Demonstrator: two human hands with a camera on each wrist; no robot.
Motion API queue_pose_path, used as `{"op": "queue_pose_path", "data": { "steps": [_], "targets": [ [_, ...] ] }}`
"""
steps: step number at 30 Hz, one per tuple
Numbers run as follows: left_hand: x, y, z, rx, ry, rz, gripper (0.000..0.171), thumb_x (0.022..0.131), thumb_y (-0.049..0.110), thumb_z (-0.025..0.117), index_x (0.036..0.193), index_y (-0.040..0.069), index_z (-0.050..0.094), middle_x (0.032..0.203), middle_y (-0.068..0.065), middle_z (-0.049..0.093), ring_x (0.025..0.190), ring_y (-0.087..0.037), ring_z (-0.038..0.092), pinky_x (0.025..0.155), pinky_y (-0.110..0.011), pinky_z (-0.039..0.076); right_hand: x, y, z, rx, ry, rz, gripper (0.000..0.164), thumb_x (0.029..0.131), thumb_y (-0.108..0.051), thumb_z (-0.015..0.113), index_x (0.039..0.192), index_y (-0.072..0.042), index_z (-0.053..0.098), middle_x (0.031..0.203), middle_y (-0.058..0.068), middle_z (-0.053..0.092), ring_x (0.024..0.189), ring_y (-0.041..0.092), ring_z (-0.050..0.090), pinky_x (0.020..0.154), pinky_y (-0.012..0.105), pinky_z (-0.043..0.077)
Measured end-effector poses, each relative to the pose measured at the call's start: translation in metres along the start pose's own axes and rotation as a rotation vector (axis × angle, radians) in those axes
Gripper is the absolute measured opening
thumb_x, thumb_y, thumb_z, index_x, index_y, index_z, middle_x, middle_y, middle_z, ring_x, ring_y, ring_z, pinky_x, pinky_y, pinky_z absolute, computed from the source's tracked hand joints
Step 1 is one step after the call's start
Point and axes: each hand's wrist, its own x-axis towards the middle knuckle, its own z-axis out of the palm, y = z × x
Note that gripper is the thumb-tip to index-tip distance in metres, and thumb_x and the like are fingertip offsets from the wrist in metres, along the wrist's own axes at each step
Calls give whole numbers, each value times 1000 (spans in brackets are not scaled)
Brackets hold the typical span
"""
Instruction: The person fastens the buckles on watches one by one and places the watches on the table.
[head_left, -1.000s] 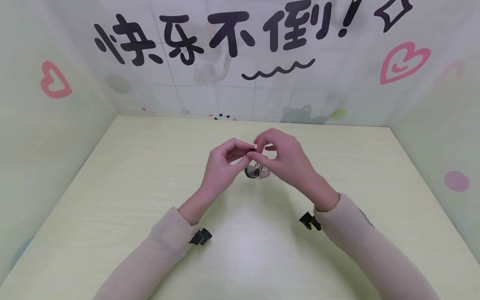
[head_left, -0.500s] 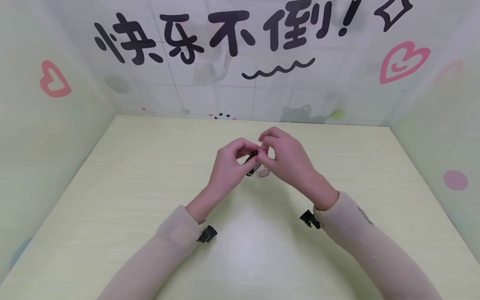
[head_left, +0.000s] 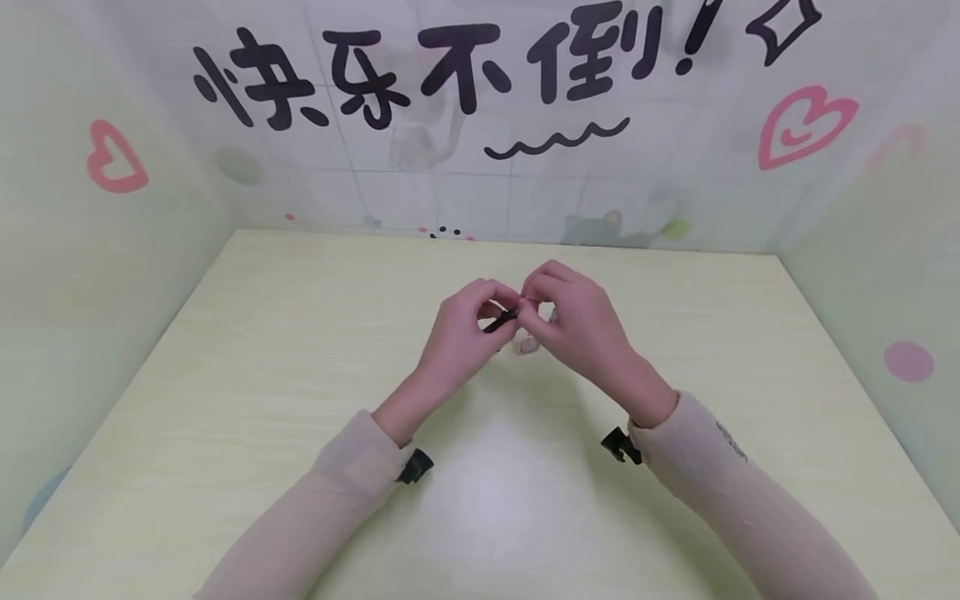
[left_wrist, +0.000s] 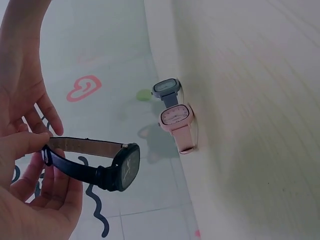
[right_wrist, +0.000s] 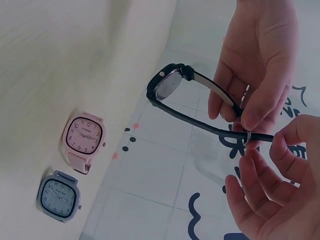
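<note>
Both hands hold a black wristwatch raised above the table, its strap (right_wrist: pixel 200 125) bent into a loop. My left hand (head_left: pixel 463 333) pinches the strap by the metal buckle (right_wrist: pixel 247 136) between thumb and fingers. At the strap's tip, beyond the buckle, my right hand (head_left: pixel 581 321) pinches with thumb and index finger, the other fingers spread in the right wrist view. The round dial (left_wrist: pixel 131 169) hangs away from the hands. Behind it lie a pink watch (right_wrist: pixel 83 135) and a blue-grey watch (right_wrist: pixel 58 197); in the head view the right hand mostly hides the blue-grey one.
The pale wooden table (head_left: pixel 480 500) meets a printed white backdrop (head_left: pixel 480 200) at its far edge, with side walls left and right. Black clips (head_left: pixel 415 467) sit at both sleeve cuffs.
My left hand has shifted right, closer to my right hand. The black watch has turned, so its dial is no longer visible from the head view. The right hand has barely moved.
</note>
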Motion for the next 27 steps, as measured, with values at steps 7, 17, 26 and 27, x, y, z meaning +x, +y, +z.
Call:
{"op": "queue_pose_path", "data": {
  "steps": [7,17,26,27],
  "targets": [
    [-2,-2,-2,9,-22,-20,17,91,10,72,108,9,70,103,-5,67,89,-17,69,89,-33,59,1,-3,-2,34,-9,26,15,90,-7,60,75,-10,64,85,2,66,78,14,59,62,28,47],
    [-3,-4,-4,69,-52,-33,15,91,10,71,106,9,71,102,-5,69,90,-17,69,85,-30,60,0,-4,-5,179,15,81,10,90,-4,57,82,-7,61,80,4,68,72,13,67,70,31,60],
    [-4,-3,-4,122,-38,4,16,91,9,70,107,8,71,103,-5,69,92,-18,68,90,-34,59,-4,3,3,52,-36,42,6,90,-10,67,89,-6,63,84,5,71,70,15,72,66,30,59],
    [-4,-3,-4,116,-36,-5,16,92,10,70,107,9,71,102,-5,68,90,-18,68,86,-34,60,-4,4,3,74,-40,63,6,91,-11,66,88,-6,65,83,5,71,70,16,72,67,31,60]
  ]
}}
